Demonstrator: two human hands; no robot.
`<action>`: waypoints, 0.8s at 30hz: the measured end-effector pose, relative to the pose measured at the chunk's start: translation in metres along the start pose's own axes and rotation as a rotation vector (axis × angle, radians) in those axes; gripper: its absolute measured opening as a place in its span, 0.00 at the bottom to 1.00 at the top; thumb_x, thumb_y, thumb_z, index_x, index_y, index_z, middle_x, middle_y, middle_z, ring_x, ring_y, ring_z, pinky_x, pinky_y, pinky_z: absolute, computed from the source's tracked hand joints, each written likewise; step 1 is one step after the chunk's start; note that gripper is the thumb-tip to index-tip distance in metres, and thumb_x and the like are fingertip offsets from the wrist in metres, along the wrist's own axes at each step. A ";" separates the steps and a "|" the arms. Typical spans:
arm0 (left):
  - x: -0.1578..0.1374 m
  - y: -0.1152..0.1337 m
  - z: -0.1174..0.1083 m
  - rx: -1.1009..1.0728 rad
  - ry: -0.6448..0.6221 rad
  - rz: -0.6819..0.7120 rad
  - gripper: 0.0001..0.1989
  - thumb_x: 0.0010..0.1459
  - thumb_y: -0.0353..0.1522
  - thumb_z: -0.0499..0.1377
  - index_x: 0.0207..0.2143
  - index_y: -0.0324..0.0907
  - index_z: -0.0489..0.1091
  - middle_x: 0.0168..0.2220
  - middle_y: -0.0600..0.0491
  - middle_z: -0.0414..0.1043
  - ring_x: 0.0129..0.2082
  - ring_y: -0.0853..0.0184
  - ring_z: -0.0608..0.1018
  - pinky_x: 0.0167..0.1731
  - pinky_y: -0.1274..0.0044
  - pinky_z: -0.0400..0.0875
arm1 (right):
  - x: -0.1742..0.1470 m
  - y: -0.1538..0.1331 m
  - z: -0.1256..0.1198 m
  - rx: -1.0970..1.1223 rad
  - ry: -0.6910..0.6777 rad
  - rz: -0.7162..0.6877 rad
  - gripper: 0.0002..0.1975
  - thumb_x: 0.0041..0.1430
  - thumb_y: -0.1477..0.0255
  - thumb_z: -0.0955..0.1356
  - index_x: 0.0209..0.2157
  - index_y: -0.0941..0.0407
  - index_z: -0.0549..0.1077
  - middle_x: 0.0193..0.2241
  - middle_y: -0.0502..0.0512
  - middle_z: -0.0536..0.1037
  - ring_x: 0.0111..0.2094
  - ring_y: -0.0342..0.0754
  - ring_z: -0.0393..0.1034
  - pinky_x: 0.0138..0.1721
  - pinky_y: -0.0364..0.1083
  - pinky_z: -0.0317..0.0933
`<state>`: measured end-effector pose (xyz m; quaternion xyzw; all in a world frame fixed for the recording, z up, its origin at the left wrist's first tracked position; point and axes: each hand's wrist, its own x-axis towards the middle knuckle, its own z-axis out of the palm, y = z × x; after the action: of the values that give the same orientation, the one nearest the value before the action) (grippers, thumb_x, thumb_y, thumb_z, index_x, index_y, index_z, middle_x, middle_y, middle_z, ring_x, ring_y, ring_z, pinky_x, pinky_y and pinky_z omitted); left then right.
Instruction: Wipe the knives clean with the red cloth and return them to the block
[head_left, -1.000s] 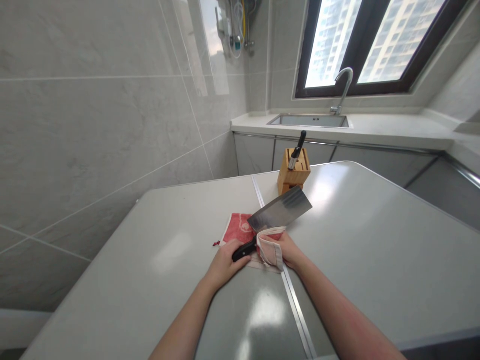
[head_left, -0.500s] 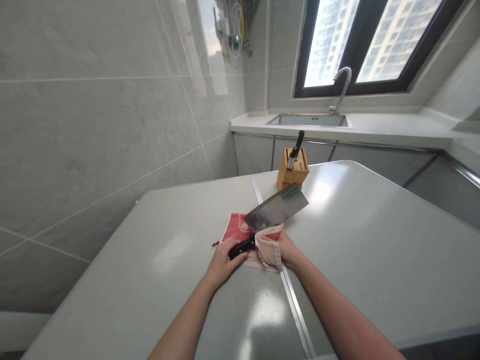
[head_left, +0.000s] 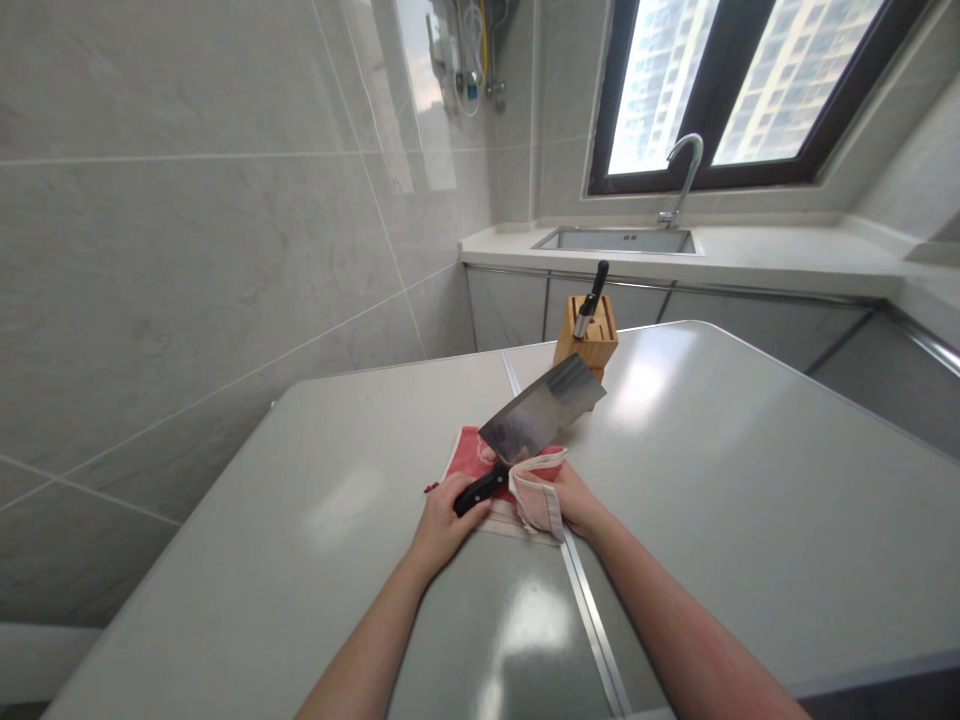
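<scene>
My left hand (head_left: 444, 520) is closed on the black handle of a cleaver (head_left: 541, 408). The wide metal blade points away and to the right, its far end in front of the knife block. A red and pink cloth (head_left: 537, 490) lies partly under the handle, its right part folded up beside the base of the blade. My right hand (head_left: 574, 497) grips that folded part from the right; most of its fingers are hidden behind the cloth.
Beyond the blade a wooden knife block (head_left: 581, 350) holds a black-handled tool (head_left: 592, 300). Both stand on a pale glossy table (head_left: 337, 600) crossed by a metal seam. Behind are a counter with a sink (head_left: 615, 240) and a faucet (head_left: 682, 180), below a window.
The cleaver has shifted slightly left and its blade tip has risen, now covering more of the knife block. My left hand moved a little left with it. The cloth and right hand look nearly unchanged.
</scene>
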<state>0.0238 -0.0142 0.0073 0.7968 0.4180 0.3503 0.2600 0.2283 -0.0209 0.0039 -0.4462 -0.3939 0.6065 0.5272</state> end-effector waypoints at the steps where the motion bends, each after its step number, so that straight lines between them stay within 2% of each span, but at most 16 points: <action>1: 0.000 0.000 0.000 -0.001 0.007 0.001 0.11 0.55 0.39 0.57 0.34 0.41 0.69 0.31 0.52 0.70 0.32 0.65 0.71 0.33 0.76 0.64 | 0.000 0.000 0.000 -0.001 -0.001 -0.003 0.18 0.39 0.62 0.75 0.29 0.58 0.70 0.24 0.51 0.76 0.25 0.46 0.70 0.28 0.45 0.64; 8: 0.000 -0.002 0.001 0.008 0.044 -0.018 0.11 0.55 0.40 0.57 0.32 0.40 0.69 0.29 0.52 0.69 0.30 0.66 0.71 0.32 0.76 0.64 | 0.002 0.003 0.000 -0.037 0.025 -0.065 0.19 0.38 0.64 0.75 0.32 0.57 0.71 0.27 0.52 0.77 0.28 0.47 0.72 0.32 0.46 0.65; 18: 0.000 0.002 0.000 -0.011 -0.041 0.033 0.12 0.55 0.40 0.57 0.34 0.40 0.70 0.31 0.51 0.71 0.32 0.66 0.72 0.33 0.75 0.65 | 0.000 0.004 -0.003 -0.116 -0.031 -0.106 0.18 0.38 0.62 0.75 0.30 0.59 0.73 0.29 0.54 0.78 0.32 0.49 0.72 0.38 0.49 0.65; 24: -0.001 0.005 -0.002 0.024 -0.077 0.048 0.11 0.56 0.39 0.57 0.34 0.40 0.70 0.31 0.50 0.71 0.32 0.65 0.72 0.33 0.76 0.64 | -0.001 0.002 0.000 -0.052 -0.010 -0.084 0.19 0.37 0.64 0.75 0.32 0.59 0.73 0.29 0.55 0.78 0.31 0.50 0.73 0.36 0.49 0.66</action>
<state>0.0236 -0.0173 0.0117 0.8226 0.3927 0.3204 0.2579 0.2281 -0.0220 0.0022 -0.4397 -0.4305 0.5757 0.5384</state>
